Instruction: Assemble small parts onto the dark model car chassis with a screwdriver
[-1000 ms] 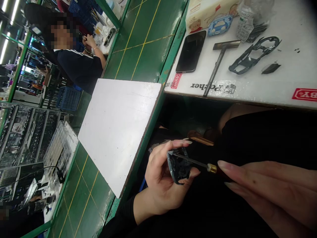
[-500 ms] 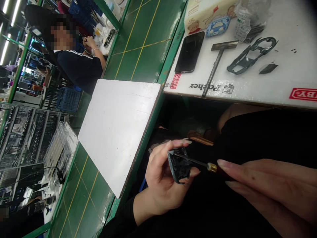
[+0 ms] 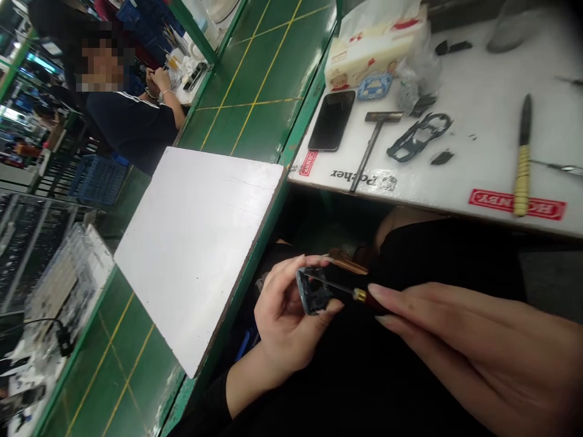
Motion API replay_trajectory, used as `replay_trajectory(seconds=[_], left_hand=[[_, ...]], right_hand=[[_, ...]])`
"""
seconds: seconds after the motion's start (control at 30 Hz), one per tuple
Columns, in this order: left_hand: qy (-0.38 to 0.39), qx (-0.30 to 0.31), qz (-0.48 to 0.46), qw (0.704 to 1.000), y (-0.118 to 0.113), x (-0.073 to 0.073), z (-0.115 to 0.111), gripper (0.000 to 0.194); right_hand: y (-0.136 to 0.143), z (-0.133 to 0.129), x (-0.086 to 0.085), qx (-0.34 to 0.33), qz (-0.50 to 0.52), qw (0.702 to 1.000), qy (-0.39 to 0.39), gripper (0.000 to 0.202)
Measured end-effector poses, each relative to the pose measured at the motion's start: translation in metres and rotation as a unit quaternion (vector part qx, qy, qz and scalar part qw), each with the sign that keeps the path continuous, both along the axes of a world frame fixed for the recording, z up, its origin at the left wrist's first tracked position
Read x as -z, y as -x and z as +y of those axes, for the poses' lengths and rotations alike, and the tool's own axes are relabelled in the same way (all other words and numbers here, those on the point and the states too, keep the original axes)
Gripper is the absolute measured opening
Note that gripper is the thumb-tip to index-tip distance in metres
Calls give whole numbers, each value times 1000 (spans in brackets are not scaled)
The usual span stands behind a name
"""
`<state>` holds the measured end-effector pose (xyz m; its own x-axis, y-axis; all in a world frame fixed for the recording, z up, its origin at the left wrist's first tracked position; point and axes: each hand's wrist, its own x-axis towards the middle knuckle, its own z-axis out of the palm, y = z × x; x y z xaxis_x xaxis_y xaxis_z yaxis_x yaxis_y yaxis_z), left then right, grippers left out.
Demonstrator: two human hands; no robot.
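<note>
Toolwork midway on a dark model-car shell (image 3: 302, 295)
The left hand (image 3: 285, 318) grasps it above the lap (image 3: 364, 376); the right hand (image 3: 460, 334) pinches a brass-collared, thin-shafted tool (image 3: 359, 295), tip at its upper edge. This piece seems unfinished; whether the second shell (image 3: 411, 145) on the worktop (image 3: 478, 161) is done, I cannot tell.

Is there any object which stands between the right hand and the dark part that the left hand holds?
Only the thin tool held in the right hand spans the gap to the dark part in the left hand. Nothing else visible stands between them; whether the tool's tip touches the part is unclear.
</note>
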<state>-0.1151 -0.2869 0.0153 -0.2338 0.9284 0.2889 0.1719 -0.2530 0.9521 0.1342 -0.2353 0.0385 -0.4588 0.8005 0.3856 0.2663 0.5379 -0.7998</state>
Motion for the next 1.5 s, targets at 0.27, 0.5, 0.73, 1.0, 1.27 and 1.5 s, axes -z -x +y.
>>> replay_trajectory(seconds=[0.27, 0.5, 0.73, 1.0, 1.27, 1.5], left_hand=[[202, -56, -346, 915, -12, 4, 36, 62], [326, 54, -404, 853, -23, 16, 36, 53], [309, 68, -404, 858, -34, 3, 43, 36], [287, 95, -314, 900, -38, 14, 33, 44], [258, 110, -165, 945, -32, 9, 28, 48], [361, 108, -275, 885, -38, 9, 32, 56]], right_hand=[[-36, 57, 25, 221, -159, 961, -46, 30], [-77, 112, 66, 344, -347, 872, -30, 44], [-52, 114, 62, 295, -393, 870, -45, 44], [-1, 52, 37, 0, -34, 986, 166, 23], [3, 47, 31, -54, 8, 968, 245, 13], [-7, 47, 35, -79, 20, 967, 241, 18]])
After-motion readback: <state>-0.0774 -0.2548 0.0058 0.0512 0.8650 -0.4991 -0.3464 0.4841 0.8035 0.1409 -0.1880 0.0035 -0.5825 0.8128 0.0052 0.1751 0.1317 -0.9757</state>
